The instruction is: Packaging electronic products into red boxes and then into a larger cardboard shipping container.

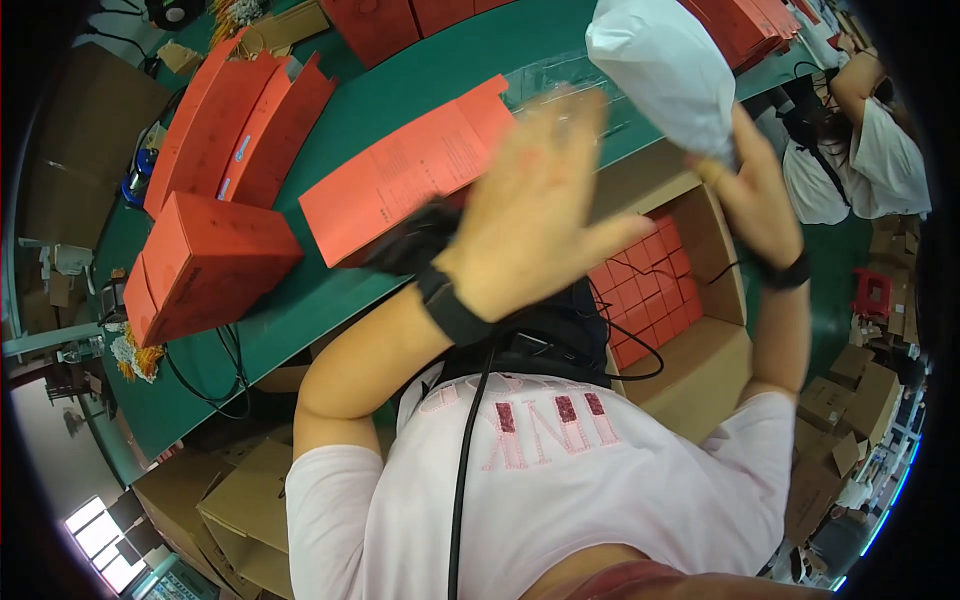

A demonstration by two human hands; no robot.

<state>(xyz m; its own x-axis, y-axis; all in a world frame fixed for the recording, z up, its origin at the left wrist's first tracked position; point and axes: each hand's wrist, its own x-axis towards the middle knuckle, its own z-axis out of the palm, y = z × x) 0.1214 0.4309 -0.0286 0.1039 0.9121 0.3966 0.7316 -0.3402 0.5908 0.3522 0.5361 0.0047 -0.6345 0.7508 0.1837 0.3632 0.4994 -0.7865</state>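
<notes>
My right hand (pixel 750 190) grips the narrow lower end of a white bag (pixel 665 75), thin and puffed out above the fingers. My left hand (pixel 540 205) is open and smeared by motion, its fingers stretched out and holding nothing I can see. It passes in front of the near end of a long orange-red box (pixel 395 175) lying on the green table (pixel 300 310). Clear plastic film (pixel 560 80) lies beyond that hand, partly hidden by it. A dark object (pixel 415 240) beside the box is too blurred to name. Black bands circle both wrists.
An open carton (pixel 690 375) below the table edge holds several small orange boxes (pixel 650 290). More orange boxes (pixel 215 265) stand at the left. Black cables (pixel 468 450) hang across my front. A person (pixel 860 150) sits at the far right, near stacked cartons (pixel 850 400).
</notes>
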